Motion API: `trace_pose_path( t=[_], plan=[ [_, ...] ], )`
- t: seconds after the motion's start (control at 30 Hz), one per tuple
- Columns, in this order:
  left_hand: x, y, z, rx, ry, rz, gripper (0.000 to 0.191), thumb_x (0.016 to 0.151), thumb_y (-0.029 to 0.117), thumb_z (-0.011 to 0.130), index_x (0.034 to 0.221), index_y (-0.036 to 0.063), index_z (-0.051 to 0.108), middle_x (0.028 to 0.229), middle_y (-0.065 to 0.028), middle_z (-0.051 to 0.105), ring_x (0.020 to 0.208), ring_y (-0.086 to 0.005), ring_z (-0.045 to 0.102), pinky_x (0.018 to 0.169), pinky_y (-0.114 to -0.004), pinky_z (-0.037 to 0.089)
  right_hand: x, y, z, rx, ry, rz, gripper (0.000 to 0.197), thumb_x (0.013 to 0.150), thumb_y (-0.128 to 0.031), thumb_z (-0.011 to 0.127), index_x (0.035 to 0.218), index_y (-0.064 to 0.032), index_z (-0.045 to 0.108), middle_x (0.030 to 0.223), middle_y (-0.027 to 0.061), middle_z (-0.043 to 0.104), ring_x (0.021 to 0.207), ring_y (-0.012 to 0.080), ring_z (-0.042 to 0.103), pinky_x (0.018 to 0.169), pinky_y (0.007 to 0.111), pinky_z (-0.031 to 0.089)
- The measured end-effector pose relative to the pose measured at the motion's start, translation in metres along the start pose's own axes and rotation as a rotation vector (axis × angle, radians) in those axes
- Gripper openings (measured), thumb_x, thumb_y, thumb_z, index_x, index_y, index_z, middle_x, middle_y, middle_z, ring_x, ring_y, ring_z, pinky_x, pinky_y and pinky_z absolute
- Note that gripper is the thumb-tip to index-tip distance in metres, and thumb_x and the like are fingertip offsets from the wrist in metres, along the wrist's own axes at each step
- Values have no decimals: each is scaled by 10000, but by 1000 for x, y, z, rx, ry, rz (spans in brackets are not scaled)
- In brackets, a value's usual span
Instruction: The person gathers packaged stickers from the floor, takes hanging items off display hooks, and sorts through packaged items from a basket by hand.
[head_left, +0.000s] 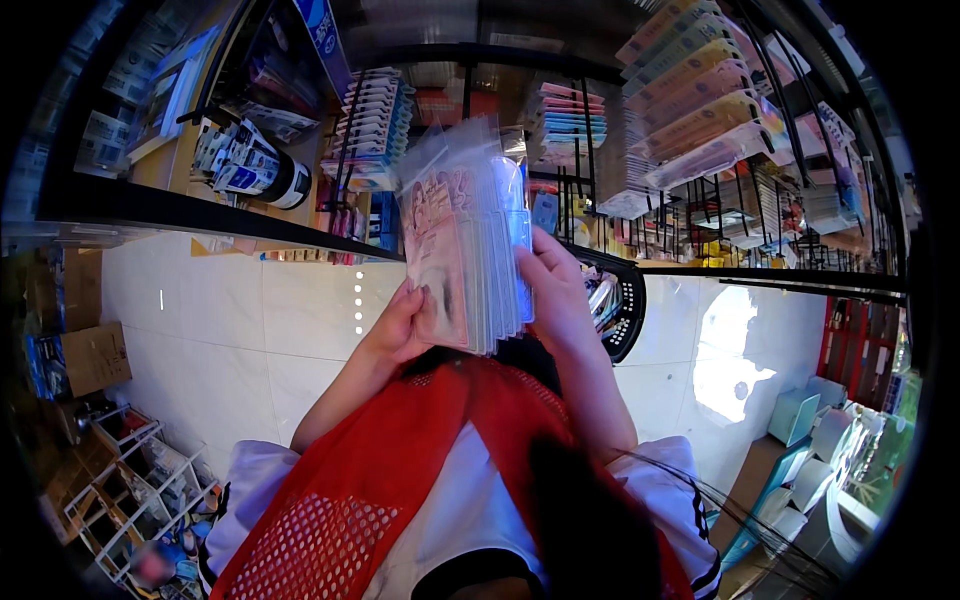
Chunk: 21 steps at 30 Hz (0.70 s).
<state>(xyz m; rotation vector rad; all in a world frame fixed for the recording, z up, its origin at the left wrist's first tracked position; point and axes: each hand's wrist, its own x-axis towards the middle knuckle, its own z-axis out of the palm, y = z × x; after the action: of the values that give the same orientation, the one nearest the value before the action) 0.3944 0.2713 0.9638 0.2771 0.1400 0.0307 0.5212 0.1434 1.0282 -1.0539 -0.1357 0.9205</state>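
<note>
In front of me is a fanned stack of clear plastic packets (461, 262) holding pink printed cards or sheets. My left hand (401, 322) grips the stack's lower left corner, with the thumb across the front packet. At the right side, my right hand (556, 289) has its fingers on a blue packet (513, 199) at the back of the stack. Its fingertips are partly hidden behind the packets. The packets stand tilted, their clear header flaps upward, between me and the display rack.
Black hooks on the rack hold packs of stationery (367, 127) and large hanging packs (686, 112). A black shelf edge (225, 217) runs across. Right of my hands, a black plastic basket (636, 319) holds packets. Cardboard boxes (96, 358) and a white wire rack (139, 487) stand left.
</note>
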Motion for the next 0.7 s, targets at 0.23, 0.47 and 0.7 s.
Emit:
trace_pose_path(
  t=[0.23, 0.47, 0.7],
  plan=[
    [1, -6, -19, 149, 112, 4, 579, 813, 177, 511, 1277, 34, 196, 1227, -136, 382, 1122, -269, 409, 928, -439, 354, 0, -11, -9, -737, 203, -437, 317, 787, 7, 490, 1090, 39, 403, 957, 141, 556, 844, 133, 556, 704, 242, 442],
    [-44, 20, -55, 120, 141, 187, 630, 750, 273, 592, 1237, 19, 282, 1188, -142, 429, 1084, -263, 452, 911, -423, 372, -21, -15, -54, -814, 85, -296, 168, 789, -39, 533, 926, 8, 447, 692, 93, 583, 619, 141, 577, 578, 255, 451],
    [-61, 34, -59, 191, 202, 214, 597, 706, 293, 635, 1147, -14, 375, 932, -154, 566, 829, -266, 593, 676, -376, 515, 26, 81, -106, -833, 34, -102, 151, 818, -45, 491, 943, 4, 422, 710, 51, 537, 617, 88, 508, 537, 224, 406]
  ],
)
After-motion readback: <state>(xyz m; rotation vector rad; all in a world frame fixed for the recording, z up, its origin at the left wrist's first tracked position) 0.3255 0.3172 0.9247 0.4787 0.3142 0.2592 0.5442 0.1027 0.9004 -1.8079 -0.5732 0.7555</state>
